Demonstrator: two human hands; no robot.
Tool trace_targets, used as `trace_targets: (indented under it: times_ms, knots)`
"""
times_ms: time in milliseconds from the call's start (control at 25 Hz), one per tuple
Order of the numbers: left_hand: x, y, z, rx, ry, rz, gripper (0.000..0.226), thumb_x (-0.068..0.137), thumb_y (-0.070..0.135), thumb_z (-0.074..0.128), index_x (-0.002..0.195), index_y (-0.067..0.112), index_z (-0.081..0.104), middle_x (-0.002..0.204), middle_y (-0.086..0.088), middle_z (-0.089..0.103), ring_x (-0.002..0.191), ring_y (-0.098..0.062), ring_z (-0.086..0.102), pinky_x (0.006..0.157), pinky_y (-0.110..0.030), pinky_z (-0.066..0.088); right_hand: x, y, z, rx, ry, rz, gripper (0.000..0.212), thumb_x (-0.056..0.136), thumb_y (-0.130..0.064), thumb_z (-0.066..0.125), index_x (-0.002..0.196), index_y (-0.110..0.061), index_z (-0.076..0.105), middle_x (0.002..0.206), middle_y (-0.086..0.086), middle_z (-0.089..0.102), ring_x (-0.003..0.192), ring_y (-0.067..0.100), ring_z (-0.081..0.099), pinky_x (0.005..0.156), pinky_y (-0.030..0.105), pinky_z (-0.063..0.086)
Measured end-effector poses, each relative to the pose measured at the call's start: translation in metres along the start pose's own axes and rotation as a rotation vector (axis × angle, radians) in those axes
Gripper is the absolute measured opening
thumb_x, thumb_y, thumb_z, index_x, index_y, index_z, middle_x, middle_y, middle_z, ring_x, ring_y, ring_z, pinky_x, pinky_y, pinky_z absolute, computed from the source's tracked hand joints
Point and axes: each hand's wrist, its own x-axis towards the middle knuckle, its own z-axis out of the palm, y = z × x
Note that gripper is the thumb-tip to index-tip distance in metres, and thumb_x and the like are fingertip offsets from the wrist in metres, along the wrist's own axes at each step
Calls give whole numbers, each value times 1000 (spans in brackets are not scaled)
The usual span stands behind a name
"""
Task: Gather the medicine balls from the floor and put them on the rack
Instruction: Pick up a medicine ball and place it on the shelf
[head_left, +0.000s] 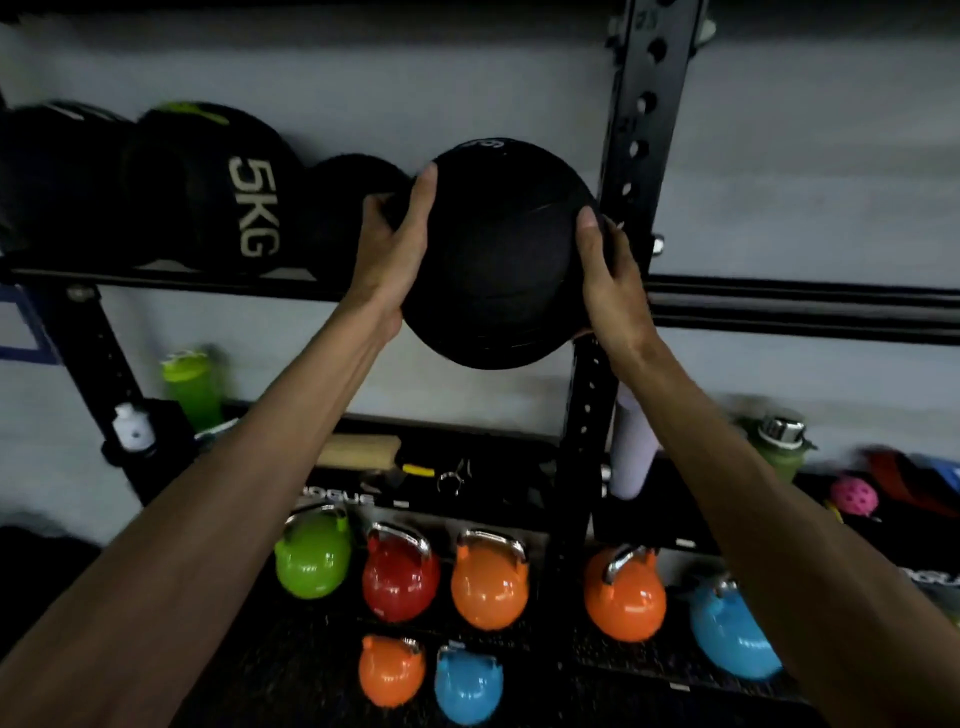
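Observation:
I hold a black medicine ball (498, 254) up in front of the rack's upper shelf (208, 280), between both hands. My left hand (392, 249) grips its left side and my right hand (610, 280) grips its right side. The ball's lower part hangs below the shelf rail. On the shelf to the left sit a smaller black ball (353, 208), a black ball marked 5KG (218, 192) with a green stripe, and another dark ball (57, 176) at the far left. A black upright post (639, 130) of the rack stands just right of the held ball.
Below, coloured kettlebells stand on the floor: green (311, 564), red (400, 579), orange (488, 584) and blue (732, 629) among several. A lower shelf holds a green shaker bottle (192, 389), a white bottle (132, 426), a wooden block (358, 449) and a pink ball (852, 496).

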Motion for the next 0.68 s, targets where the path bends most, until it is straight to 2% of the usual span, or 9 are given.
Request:
trace_targets:
  times_ms: [120,240,280,400,480,560,640,680]
  knots:
    - [49,4,0,13,-42,12,67,84,71,58,130,23,51,122,6,62,107,-10,62,91,-32,55,40,-2,20,-20,54,-59,81,88,-78,38,152,-28,35,147,-4,51,134,13,49,115,40,40]
    - [87,1,2,3,-143,16,50,84,69,58,113,29,58,112,11,64,98,-2,62,91,-29,56,73,1,34,-79,88,-62,75,94,-72,34,154,-28,32,150,-1,48,136,16,46,117,40,37]
    - [97,-4,2,3,-189,-7,55,81,71,61,116,30,58,115,11,64,101,-4,62,93,-32,56,79,5,36,-101,83,-52,75,93,-73,32,154,-30,31,150,-1,48,137,17,46,117,41,37]
    - [130,-24,-5,77,-343,-45,106,58,79,74,146,31,40,139,8,56,121,-13,57,99,-44,52,94,18,40,-202,100,-3,75,94,-75,24,153,-31,33,150,3,48,138,24,44,118,42,32]
    - [147,-29,-7,121,-423,-39,119,51,79,79,151,37,31,147,9,49,129,-15,52,101,-48,49,108,15,42,-319,123,34,75,96,-72,18,153,-25,36,151,9,46,140,29,41,118,39,28]
    - [158,-31,0,131,-395,-3,115,58,81,73,153,33,29,149,11,44,132,-14,48,106,-41,45,126,9,45,-381,154,-7,70,101,-63,17,150,-19,41,151,13,45,141,32,38,119,43,25]
    - [167,-33,14,189,-298,81,94,68,85,60,144,32,45,136,14,53,125,-10,52,108,-33,42,137,12,54,-335,209,-98,59,105,-52,23,149,-19,42,149,12,44,141,30,36,120,46,24]
    - [173,-37,21,232,-234,132,89,66,90,54,136,34,53,132,13,58,122,-11,55,109,-35,42,139,17,59,-303,240,-144,56,105,-50,27,150,-21,40,149,10,43,141,26,35,120,45,25]
